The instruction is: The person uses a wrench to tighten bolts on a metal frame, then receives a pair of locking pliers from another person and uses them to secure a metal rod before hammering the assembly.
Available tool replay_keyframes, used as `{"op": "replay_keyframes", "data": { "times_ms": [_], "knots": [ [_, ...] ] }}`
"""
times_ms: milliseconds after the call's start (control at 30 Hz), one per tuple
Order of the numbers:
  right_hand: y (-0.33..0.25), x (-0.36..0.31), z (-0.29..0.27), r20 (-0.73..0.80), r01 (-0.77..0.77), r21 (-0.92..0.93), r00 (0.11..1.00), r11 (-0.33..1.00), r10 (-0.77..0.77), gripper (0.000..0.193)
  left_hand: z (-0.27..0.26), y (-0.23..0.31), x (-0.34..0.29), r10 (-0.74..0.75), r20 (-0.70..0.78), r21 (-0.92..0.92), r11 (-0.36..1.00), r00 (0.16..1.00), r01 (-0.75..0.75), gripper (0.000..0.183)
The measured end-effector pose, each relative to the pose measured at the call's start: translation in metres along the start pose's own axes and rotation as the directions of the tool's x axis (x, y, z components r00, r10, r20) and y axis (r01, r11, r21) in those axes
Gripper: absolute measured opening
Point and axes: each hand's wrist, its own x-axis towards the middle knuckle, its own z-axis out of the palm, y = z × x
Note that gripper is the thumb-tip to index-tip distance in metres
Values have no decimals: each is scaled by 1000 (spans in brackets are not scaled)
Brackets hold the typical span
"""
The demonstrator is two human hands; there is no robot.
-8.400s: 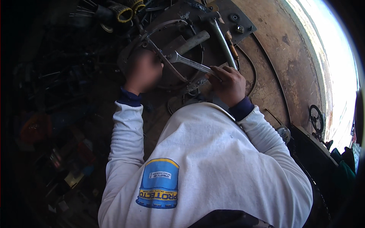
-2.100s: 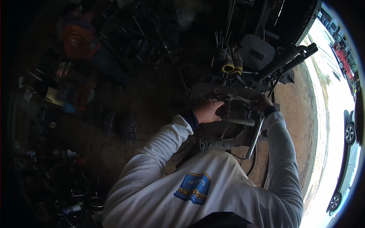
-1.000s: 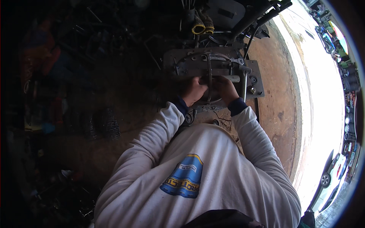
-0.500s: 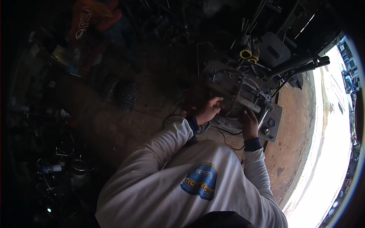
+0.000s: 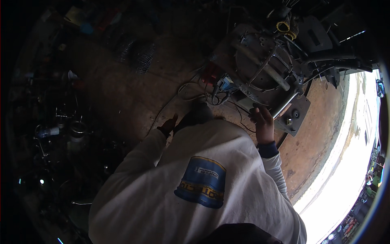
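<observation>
A metal frame (image 5: 280, 79) of bars and curved rods lies on the dark ground ahead and to the right, with a ring-shaped part (image 5: 248, 67) within it. My right hand (image 5: 264, 122) is at the frame's near edge, beside a shiny metal tube (image 5: 286, 103). Its fingers are bent together; whatever may be between them is too small to make out. Back beside my knee, in deep shadow, is my left hand (image 5: 168, 125). One finger stands out from it, and no object shows in its grasp.
A blue-and-black tool-like object (image 5: 225, 83) with a looped cable (image 5: 189, 91) lies left of the frame, next to a red item (image 5: 210, 73). A flat plate (image 5: 298, 118) carries a brass-coloured nut. Yellow-rimmed tubes (image 5: 283, 27) stand behind. Dark clutter fills the left side.
My left hand has drawn back from the frame to beside my knee. My right hand has shifted slightly toward the frame's near edge. The view has tilted, so the frame sits higher.
</observation>
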Motion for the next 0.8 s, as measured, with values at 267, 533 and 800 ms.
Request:
{"op": "replay_keyframes", "data": {
  "times_ms": [267, 533, 800],
  "knots": [
    [7, -11, 3, 30, -17, -1, 999, 1000, 17, 35, -5, 44, -44, -1, 307, -873, 397, 952, 282, 42],
    [50, -3, 0, 101, -14, -33, 995, 999, 17, 35, -113, 114, -66, -57, 350, -681, 670, 935, 296, 40],
    [68, 13, 10, 102, -127, -95, 985, 987, 137, 37, -245, 195, -26, 185, -350, -611, 698, 918, -373, 33]
  ]
}}
